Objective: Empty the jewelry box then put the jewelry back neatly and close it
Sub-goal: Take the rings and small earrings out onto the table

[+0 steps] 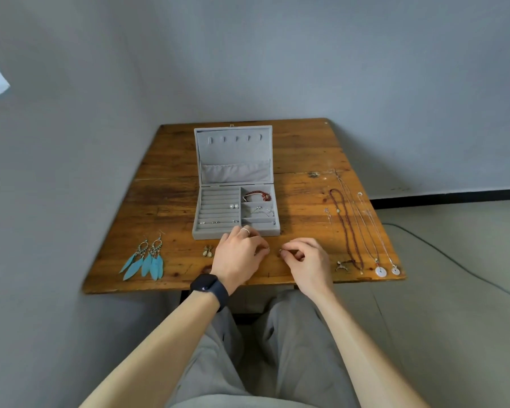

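The left hand [239,254], with a ring on one finger and a black smartwatch [209,287] on the wrist, curls its fingers and pinches a small silver piece [267,248] at their tips. The right hand [305,260] is curled the same way, pinching a second small silver piece [281,251]. Both pieces are too small and too covered by fingertips to identify. The hands sit just above the near edge of the worn brown wooden table [165,201].

In the same near row lie a pair of turquoise feather earrings [147,257] at the left and two cream teardrop earrings [208,251] just beside the left hand. At the right lie a dark red beaded necklace [345,228] and thin silver chains ending in white disc pendants [380,271]; their far ends fade against the wood.

Just behind the hands stands the grey velvet jewelry box [212,233], its lid [233,154] upright. Its left side has ring rolls holding two pearl studs [233,206] and some tiny silver bits. Its right compartments hold a red beaded bracelet [258,196] and a thin silver bangle [264,212]. The left hand hides part of the front wall.
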The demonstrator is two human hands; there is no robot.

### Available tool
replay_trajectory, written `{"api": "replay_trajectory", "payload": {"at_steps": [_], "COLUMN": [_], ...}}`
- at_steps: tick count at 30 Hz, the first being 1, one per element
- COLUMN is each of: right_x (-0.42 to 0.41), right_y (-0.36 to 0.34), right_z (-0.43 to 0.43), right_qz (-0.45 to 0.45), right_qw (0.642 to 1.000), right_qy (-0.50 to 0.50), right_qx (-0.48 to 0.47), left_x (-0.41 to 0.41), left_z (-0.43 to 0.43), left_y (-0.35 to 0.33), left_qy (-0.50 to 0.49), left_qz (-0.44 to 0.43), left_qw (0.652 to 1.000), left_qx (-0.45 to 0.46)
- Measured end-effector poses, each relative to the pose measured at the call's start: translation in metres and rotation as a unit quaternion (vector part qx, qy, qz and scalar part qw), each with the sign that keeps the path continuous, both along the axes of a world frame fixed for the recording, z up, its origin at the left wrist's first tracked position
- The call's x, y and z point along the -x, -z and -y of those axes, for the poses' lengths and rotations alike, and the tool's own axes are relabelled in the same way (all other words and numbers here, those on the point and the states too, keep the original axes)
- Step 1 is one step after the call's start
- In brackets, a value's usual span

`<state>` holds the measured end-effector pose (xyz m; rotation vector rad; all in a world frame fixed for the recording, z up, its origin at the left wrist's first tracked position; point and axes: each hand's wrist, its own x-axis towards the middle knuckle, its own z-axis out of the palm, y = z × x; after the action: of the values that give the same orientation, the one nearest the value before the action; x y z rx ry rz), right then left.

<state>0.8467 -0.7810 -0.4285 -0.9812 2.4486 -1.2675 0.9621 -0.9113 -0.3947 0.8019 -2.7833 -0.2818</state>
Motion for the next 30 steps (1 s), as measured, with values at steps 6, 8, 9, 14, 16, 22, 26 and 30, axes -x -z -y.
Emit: {"api": "replay_trajectory", "payload": {"at_steps": [6,8,9,14,16,22,26,30], "right_x": [0.003,0.003,0.003,0.003,0.003,0.002,0.0,0.0], "right_y": [-0.003,-0.003,-0.002,-0.001,-0.001,0.0,0.0,0.002], "right_z": [0.002,0.002,0.003,0.006,0.006,0.006,0.006,0.005], "right_qz": [0.011,0.009,0.006,-0.001,-0.003,-0.01,-0.013,-0.008], "right_qw": [0.999,0.999,0.999,0.999,0.999,0.999,0.999,0.999], "right_qy": [-0.01,-0.009,-0.009,0.009,0.011,0.007,0.006,0.011], "right_qx": [-0.034,-0.039,-0.041,-0.036,-0.034,-0.032,-0.033,-0.032], "left_x": [0.003,0.003,0.004,0.007,0.009,0.012,0.013,0.013], "left_z": [-0.001,-0.001,-0.002,-0.002,-0.002,-0.004,-0.004,-0.005], "left_y": [0.003,0.004,0.004,0.003,0.003,0.002,0.0,-0.001], "left_qy": [0.002,0.002,0.002,0.009,0.016,0.031,0.03,0.025], "left_qz": [0.017,0.017,0.018,0.02,0.021,0.026,0.028,0.028], "left_qw": [1.0,1.0,1.0,1.0,1.0,0.999,0.999,0.999], "left_qx": [0.004,0.0,0.001,0.008,0.008,0.0,0.011,0.016]}}
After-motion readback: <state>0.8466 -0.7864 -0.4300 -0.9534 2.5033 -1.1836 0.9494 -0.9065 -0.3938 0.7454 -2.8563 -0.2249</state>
